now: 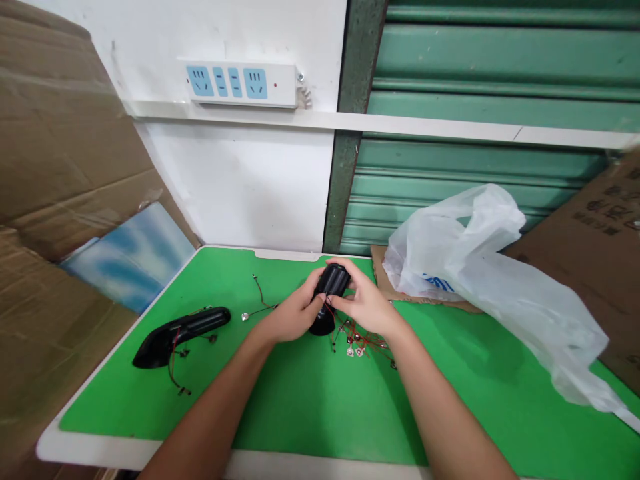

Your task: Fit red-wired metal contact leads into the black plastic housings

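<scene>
The left hand (pixel 295 313) and right hand (pixel 370 304) both hold a black plastic shell (pixel 336 279) over the green mat's (pixel 310 400) middle. Pushing too hard could break the thin red wire (pixel 331 313) there.

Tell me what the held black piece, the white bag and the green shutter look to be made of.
Black piece: probably moulded plastic with a glossy finish, judging by its bright highlights and smooth curves.
White bag: thin, soft plastic film, since it is translucent and crumpled.
Green shutter: likely painted metal with a low sheen on its horizontal ribs, though paint hides the base.
</scene>
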A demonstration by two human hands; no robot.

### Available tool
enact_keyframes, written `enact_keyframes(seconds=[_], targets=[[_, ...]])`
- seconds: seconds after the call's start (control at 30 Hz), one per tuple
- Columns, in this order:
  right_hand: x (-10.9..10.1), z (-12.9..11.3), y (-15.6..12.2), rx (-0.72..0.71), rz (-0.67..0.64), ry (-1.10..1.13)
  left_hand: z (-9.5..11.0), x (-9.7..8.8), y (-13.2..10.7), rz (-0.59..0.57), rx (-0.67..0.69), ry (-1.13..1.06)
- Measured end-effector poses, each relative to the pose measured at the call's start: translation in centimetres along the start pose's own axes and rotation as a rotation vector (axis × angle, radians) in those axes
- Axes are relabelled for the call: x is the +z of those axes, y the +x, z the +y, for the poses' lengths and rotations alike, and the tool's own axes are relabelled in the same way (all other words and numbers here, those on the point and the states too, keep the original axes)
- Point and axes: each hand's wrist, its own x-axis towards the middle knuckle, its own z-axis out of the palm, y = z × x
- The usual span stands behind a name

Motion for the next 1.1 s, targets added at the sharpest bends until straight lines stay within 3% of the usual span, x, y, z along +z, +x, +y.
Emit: enact_keyframes(seconds=[0.67,0.97,1.1], targets=[[0.8,0.7,0.6,-0.038,0.07,0.025,-0.4,1.5,0.2,0.119,-0.003,0.002],[-0.8,0.2,0.2,0.029,-0.025,0.082,-0.4,0.9,1.1,0.12,-0.199,-0.479],[-0.7,0.2,0.2,0.015,0.001,0.058,-0.1,1.2,1.3,0.16,-0.216,-0.466]])
